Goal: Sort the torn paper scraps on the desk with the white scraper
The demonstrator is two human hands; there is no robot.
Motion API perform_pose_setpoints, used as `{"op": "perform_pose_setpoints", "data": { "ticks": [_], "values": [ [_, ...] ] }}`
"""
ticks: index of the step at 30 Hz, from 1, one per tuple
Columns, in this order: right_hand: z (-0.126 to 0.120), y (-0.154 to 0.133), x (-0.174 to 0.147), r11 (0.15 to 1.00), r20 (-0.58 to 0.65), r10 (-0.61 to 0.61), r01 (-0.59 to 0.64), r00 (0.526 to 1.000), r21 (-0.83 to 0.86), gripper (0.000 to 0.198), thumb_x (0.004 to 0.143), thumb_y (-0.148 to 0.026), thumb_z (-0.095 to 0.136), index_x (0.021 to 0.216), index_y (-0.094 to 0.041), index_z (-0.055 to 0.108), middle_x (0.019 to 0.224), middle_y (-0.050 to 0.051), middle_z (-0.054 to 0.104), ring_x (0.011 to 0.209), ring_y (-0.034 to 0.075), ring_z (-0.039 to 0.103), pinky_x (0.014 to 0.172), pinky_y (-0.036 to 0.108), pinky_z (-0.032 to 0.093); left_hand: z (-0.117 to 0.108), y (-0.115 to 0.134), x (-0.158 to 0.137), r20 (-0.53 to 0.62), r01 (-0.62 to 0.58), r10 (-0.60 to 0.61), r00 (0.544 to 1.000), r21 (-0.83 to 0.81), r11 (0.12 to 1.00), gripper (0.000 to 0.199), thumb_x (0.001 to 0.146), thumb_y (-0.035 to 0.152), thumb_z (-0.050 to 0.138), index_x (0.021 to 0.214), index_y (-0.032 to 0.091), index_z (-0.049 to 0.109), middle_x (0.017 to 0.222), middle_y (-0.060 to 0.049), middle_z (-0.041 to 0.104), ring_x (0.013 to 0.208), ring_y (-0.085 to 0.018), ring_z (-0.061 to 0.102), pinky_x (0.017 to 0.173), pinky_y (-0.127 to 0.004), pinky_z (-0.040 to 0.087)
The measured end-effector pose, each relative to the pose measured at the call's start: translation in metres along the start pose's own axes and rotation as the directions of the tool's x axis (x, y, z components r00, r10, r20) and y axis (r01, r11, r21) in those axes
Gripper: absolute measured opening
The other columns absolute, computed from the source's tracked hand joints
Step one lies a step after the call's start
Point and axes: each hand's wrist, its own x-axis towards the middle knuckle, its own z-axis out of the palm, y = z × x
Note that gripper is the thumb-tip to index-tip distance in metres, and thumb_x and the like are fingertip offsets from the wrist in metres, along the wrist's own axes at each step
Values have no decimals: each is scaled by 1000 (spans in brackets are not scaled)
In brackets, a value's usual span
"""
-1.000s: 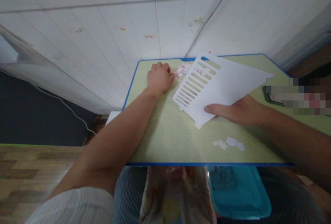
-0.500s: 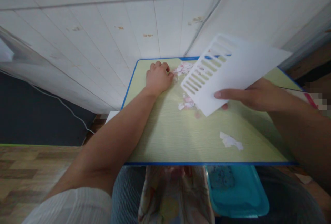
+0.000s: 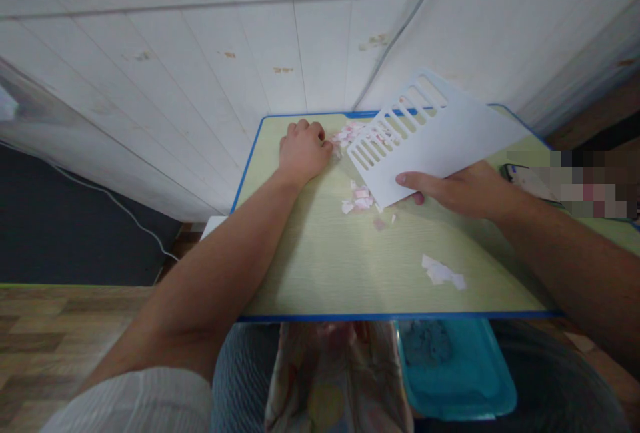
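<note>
My right hand (image 3: 460,189) grips a white slotted sheet (image 3: 440,129), thumb on top and fingers beneath. A row of long cut-out slots runs along the sheet's left and upper edge, and it is held tilted over the table. My left hand (image 3: 305,149) rests on the table near its far left corner, fingers curled; what is inside them, if anything, is hidden. Right beside it lies a heap of pink and white paper scraps (image 3: 345,133), partly seen through the slots. A smaller pile of scraps (image 3: 361,198) lies just below the sheet's lower corner.
Several white paper pieces (image 3: 443,273) lie on the blue-edged table (image 3: 320,266) near its front. A phone (image 3: 533,179) is at the right. Below the front edge sits a turquoise tray (image 3: 465,379) over my lap. A white panelled wall (image 3: 200,86) stands behind the table.
My right hand and the slotted sheet have shifted left and slightly lower. The phone at the right now shows more. My left hand has stayed in place on the table.
</note>
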Motion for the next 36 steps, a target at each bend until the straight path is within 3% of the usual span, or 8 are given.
{"op": "perform_pose_setpoints", "data": {
  "ticks": [10,14,20,26,36],
  "values": [
    [-13,0,-2,999,92,31,-33,995,30,22,83,-44,85,74,-30,70,70,5,78,64,30,73,63,46,67,-1,1,0,0,8,-8,1000,9,1000,20,100,30,60,112,30,76,131,-16,73,135,-40,58,111,-60,55],
    [-18,-1,-2,999,135,1,-5,991,33,15,80,-41,86,80,-30,75,79,5,83,72,32,77,70,48,68,-2,1,0,3,13,-13,1000,5,1000,21,100,30,62,115,30,76,129,-16,72,135,-41,58,112,-61,54],
    [-15,-4,-4,995,198,9,-29,980,97,19,79,-42,86,91,-30,79,88,4,86,81,33,81,72,46,69,-2,2,0,7,8,-9,1000,10,1000,20,101,32,61,114,29,75,130,-17,72,136,-41,58,113,-60,54],
    [-12,-8,-1,994,107,44,-55,993,94,22,79,-44,85,72,-29,70,72,4,79,63,28,72,59,43,64,-4,3,-1,12,15,-15,1000,4,1000,21,100,30,61,115,29,76,131,-17,72,135,-41,58,112,-61,54],
    [-13,-4,1,997,51,43,-47,998,64,27,81,-46,85,70,-29,66,70,5,77,65,29,71,65,45,67,1,-1,1,-7,4,-4,1000,-3,1000,20,100,30,61,113,28,76,134,-17,72,137,-42,59,113,-62,55]
  ]
}}
